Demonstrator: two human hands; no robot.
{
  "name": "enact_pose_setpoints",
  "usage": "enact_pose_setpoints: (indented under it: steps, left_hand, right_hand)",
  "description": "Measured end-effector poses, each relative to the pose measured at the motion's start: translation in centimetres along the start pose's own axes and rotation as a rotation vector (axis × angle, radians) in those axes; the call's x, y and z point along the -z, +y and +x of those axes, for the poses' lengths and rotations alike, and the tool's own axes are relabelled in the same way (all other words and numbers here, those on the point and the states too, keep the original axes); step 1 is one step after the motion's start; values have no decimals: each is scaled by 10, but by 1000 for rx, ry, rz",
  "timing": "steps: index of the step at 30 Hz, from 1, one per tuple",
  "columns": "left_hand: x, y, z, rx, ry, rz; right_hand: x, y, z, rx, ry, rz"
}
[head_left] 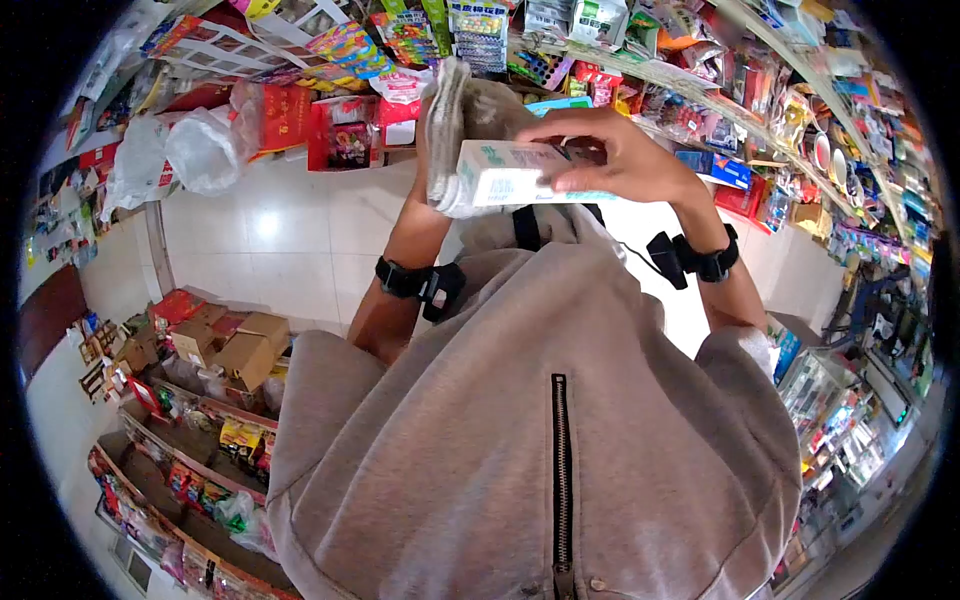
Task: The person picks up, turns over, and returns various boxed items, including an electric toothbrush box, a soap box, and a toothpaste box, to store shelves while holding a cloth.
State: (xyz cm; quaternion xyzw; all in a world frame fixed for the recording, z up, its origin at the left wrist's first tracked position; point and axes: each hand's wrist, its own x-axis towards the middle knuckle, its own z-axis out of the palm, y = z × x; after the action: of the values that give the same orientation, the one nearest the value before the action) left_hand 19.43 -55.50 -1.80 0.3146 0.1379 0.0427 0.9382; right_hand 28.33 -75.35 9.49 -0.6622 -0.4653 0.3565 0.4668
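Our two hands are reaching over a pale tiled floor. Our right grip is pinching one white printed box, its thumb pressing the near face and its fingers curling over the far edge; the box is sitting just left of that grip. Our left grip is resting behind one folded grey cloth, beyond the box's left end; its fingers are hiding, leaving us unable to tell how closed it is. Two black wrist straps are circling our wrists, one below each grip. One blue box is lying right of the right grip.
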Motion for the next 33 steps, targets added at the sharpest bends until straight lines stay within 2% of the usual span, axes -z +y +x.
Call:
enact_pose_setpoints:
  steps: [1, 2, 3, 5, 7, 9, 10, 11, 13, 14, 17, 18, 19, 20, 21, 23, 24, 25, 27, 30, 31, 32, 33]
  left_hand:
    - [16, -6, 3, -251, -68, 516]
    - [31, -12, 5, -537, -4, 1014]
    - [29, -8, 1, -345, -40, 705]
    - [16, 1, -14, 40, -101, 83]
    - [-8, 12, -24, 229, -128, -229]
    - [-51, 22, -31, 57, 141, -107]
    - [-59, 31, -41, 219, 67, -162]
    - [-53, 31, -42, 219, 71, -162]
    - [-39, 24, -41, 351, 79, -53]
    - [-33, 23, -41, 416, 149, -87]
    - [-17, 21, -38, 370, 222, -105]
    - [-21, 24, -35, 339, 39, -308]
    - [-29, 29, -34, 279, 32, -324]
    - [-33, 30, -34, 269, 49, -312]
    - [-36, 29, -32, 259, 61, -299]
    - [-14, -5, -28, 137, 253, -20]
    - [-30, -4, -34, 296, 266, -32]
    - [-24, -7, -32, 348, 282, -77]
    - [-22, -8, -31, 335, 164, -190]
    - [-34, -2, -34, 330, 187, -231]
    - [-39, 4, -30, 337, 174, -243]
    - [-49, 8, -29, 251, 167, -183]
    - [-52, 9, -26, 247, 165, -183]
  right_hand:
    - [2, -5, 0, 74, 52, -129]
    - [-2, -5, -2, 85, 129, -253]
    - [-3, -8, -4, 85, 130, -255]
    - [-8, -13, -8, 75, 334, -478]
    - [-13, -10, -7, 101, 393, -524]
    - [-20, -1, -6, 58, 421, -741]
    - [-23, 3, -5, 57, 426, -734]
    - [-25, 3, -5, 57, 424, -731]
    - [-27, 0, -7, 17, 423, -724]
    - [-27, -2, -9, 15, 424, -724]
    - [-22, -5, -16, 109, 550, -791]
    - [-20, -3, -19, 31, 596, -606]
    - [-21, -1, -23, -47, 640, -418]
    - [-24, 2, -28, -196, 610, -144]
    - [-35, 13, -29, -196, 613, -147]
    - [-67, 42, -31, -324, 514, 101]
    - [-75, 51, -37, -333, 513, 104]
    - [-79, 59, -41, -358, 542, 146]
    - [-73, 55, -38, -341, 627, 269]
    - [-74, 50, -41, -387, 579, 174]
    - [-73, 54, -40, -319, 626, 185]
    - [-70, 56, -38, -244, 672, 189]
    - [-68, 54, -36, -240, 671, 187]
